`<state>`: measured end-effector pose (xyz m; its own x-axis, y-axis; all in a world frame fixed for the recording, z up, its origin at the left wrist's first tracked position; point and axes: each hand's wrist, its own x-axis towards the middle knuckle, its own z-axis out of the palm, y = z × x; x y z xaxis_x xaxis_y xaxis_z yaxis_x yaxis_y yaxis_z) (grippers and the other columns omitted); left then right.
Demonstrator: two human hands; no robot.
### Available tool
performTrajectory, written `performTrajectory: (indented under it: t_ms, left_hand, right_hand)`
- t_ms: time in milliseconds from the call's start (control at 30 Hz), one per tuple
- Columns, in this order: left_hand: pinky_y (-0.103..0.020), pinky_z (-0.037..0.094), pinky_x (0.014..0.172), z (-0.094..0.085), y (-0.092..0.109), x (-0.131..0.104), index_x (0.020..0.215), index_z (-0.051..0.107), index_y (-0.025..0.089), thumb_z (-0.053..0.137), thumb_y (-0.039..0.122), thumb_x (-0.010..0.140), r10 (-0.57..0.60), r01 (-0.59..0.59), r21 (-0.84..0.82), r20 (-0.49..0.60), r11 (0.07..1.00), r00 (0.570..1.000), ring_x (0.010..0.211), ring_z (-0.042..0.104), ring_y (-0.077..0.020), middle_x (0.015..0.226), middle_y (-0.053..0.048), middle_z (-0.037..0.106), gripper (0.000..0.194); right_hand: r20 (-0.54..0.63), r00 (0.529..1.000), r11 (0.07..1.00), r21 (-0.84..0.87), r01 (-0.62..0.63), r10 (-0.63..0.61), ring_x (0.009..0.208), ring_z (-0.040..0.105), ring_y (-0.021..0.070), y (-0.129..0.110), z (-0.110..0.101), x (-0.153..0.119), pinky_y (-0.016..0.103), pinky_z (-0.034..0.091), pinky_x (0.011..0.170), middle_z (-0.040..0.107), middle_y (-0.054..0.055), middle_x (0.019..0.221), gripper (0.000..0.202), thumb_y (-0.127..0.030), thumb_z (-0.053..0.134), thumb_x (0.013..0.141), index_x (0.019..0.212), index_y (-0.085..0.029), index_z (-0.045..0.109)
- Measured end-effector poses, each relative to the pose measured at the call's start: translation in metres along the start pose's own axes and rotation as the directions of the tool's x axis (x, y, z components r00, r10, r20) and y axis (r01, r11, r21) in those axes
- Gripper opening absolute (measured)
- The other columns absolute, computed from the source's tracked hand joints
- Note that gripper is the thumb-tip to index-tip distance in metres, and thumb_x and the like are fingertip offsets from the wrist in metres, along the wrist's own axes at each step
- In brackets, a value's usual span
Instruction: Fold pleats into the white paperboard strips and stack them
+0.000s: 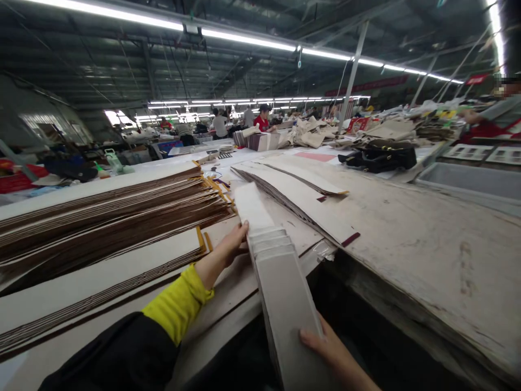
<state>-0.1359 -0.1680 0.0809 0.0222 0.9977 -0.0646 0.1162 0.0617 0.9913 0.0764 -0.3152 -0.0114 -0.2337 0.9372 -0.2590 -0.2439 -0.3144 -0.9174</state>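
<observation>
A long stack of pale grey strips (285, 293) lies lengthwise before me, its layers stepped near the far end. My left hand (234, 241) grips the stack's left edge near that end, with the thumb on top and the other fingers partly hidden. Lower down, my right hand (321, 339) holds the right edge, its thumb on the top face and its remaining fingers mostly out of sight. White strips with dark maroon ends (301, 201) rest on the table just beyond the stack.
Piles of long brown-edged strips (163, 201) cover the left side. A worn board surface (427, 244) spans the right. Farther back are a black bag (382, 155), a grey bin (472, 182) and crumpled fabric (309, 132). A person's arm (484, 117) shows at far right; others work behind.
</observation>
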Motion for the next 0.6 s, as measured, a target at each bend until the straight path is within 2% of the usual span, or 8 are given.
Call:
performTrajectory:
  t_ms: [100, 200, 267, 300, 367, 433, 533, 600]
  left_hand:
    - [-0.037, 0.046, 0.085, -0.008, -0.026, -0.013, 0.115, 0.046, 0.017, 0.048, 0.05, 0.079, 0.058, -0.05, 0.072, -0.118, 0.996, 0.991, 0.118, 0.042, -0.0244, 0.128, -0.012, 0.045, 0.049]
    - [-0.036, 0.038, 0.095, -0.007, -0.017, -0.037, 0.116, 0.046, 0.018, 0.048, 0.042, 0.08, 0.268, -0.238, 0.196, -0.141, 0.951, 0.953, 0.12, 0.038, -0.0218, 0.127, -0.009, 0.044, 0.043]
    - [-0.037, 0.036, 0.096, -0.002, -0.003, -0.057, 0.117, 0.046, 0.019, 0.046, 0.036, 0.082, 0.537, -0.491, 0.384, -0.014, 0.782, 0.844, 0.116, 0.041, -0.0211, 0.122, -0.009, 0.048, 0.039]
    - [-0.037, 0.035, 0.097, 0.001, 0.002, -0.066, 0.118, 0.046, 0.019, 0.047, 0.034, 0.082, 0.618, -0.581, 0.458, 0.083, 0.673, 0.781, 0.115, 0.042, -0.0211, 0.12, -0.009, 0.049, 0.039]
    - [-0.039, 0.032, 0.099, 0.007, 0.008, -0.078, 0.119, 0.047, 0.02, 0.052, 0.035, 0.079, 0.65, -0.662, 0.557, 0.264, 0.501, 0.713, 0.114, 0.043, -0.0223, 0.119, -0.009, 0.051, 0.042]
    - [-0.04, 0.033, 0.098, 0.012, 0.004, -0.081, 0.118, 0.048, 0.02, 0.057, 0.039, 0.076, 0.576, -0.647, 0.613, 0.352, 0.454, 0.738, 0.112, 0.044, -0.0236, 0.117, -0.008, 0.053, 0.046]
    - [-0.041, 0.036, 0.096, 0.014, -0.011, -0.074, 0.117, 0.05, 0.019, 0.055, 0.042, 0.077, 0.453, -0.572, 0.645, 0.365, 0.508, 0.813, 0.11, 0.046, -0.024, 0.117, -0.01, 0.054, 0.047]
    - [-0.041, 0.035, 0.098, 0.013, -0.021, -0.07, 0.118, 0.05, 0.018, 0.052, 0.04, 0.079, 0.434, -0.554, 0.644, 0.357, 0.527, 0.827, 0.113, 0.044, -0.0242, 0.121, -0.011, 0.051, 0.045]
  right_hand:
    - [-0.01, 0.999, 0.997, 0.055, -0.051, 0.051, 0.1, 0.055, 0.0297, 0.012, 0.001, -0.012, 0.042, 0.042, 0.086, 0.061, 0.01, 0.107, 0.072, -0.054, 0.069, 0.056, 0.115, -0.019, 0.049]
    - [0.007, 0.998, 0.996, 0.055, -0.068, 0.068, 0.098, 0.056, 0.0297, 0.011, 0.003, -0.018, 0.042, 0.042, 0.086, 0.061, 0.009, 0.107, 0.071, -0.055, 0.069, 0.055, 0.114, -0.02, 0.051]
    - [0.003, 0.996, 0.994, 0.062, -0.085, 0.085, 0.097, 0.056, 0.0294, 0.011, 0.003, -0.02, 0.042, 0.042, 0.085, 0.061, 0.008, 0.107, 0.073, -0.055, 0.07, 0.053, 0.115, -0.021, 0.05]
    - [-0.006, 0.995, 0.993, 0.064, -0.094, 0.095, 0.098, 0.056, 0.0291, 0.011, 0.003, -0.02, 0.041, 0.042, 0.085, 0.061, 0.008, 0.107, 0.074, -0.054, 0.07, 0.053, 0.116, -0.021, 0.049]
    - [-0.017, 0.994, 0.992, 0.064, -0.108, 0.109, 0.099, 0.055, 0.0289, 0.013, 0.003, -0.021, 0.041, 0.042, 0.085, 0.06, 0.008, 0.109, 0.075, -0.054, 0.07, 0.054, 0.118, -0.022, 0.048]
    - [-0.006, 0.993, 0.991, 0.059, -0.118, 0.118, 0.101, 0.054, 0.0295, 0.015, 0.003, -0.022, 0.041, 0.042, 0.086, 0.059, 0.009, 0.112, 0.077, -0.055, 0.069, 0.055, 0.12, -0.022, 0.047]
    - [-0.003, 0.994, 0.994, 0.021, -0.112, 0.112, 0.106, 0.051, 0.0298, 0.015, 0.002, -0.024, 0.041, 0.039, 0.091, 0.057, 0.008, 0.116, 0.08, -0.058, 0.068, 0.055, 0.123, -0.023, 0.046]
    - [-0.022, 0.995, 0.995, -0.013, -0.102, 0.102, 0.108, 0.05, 0.0297, 0.014, 0.002, -0.026, 0.041, 0.037, 0.093, 0.056, 0.008, 0.119, 0.081, -0.06, 0.066, 0.056, 0.124, -0.023, 0.045]
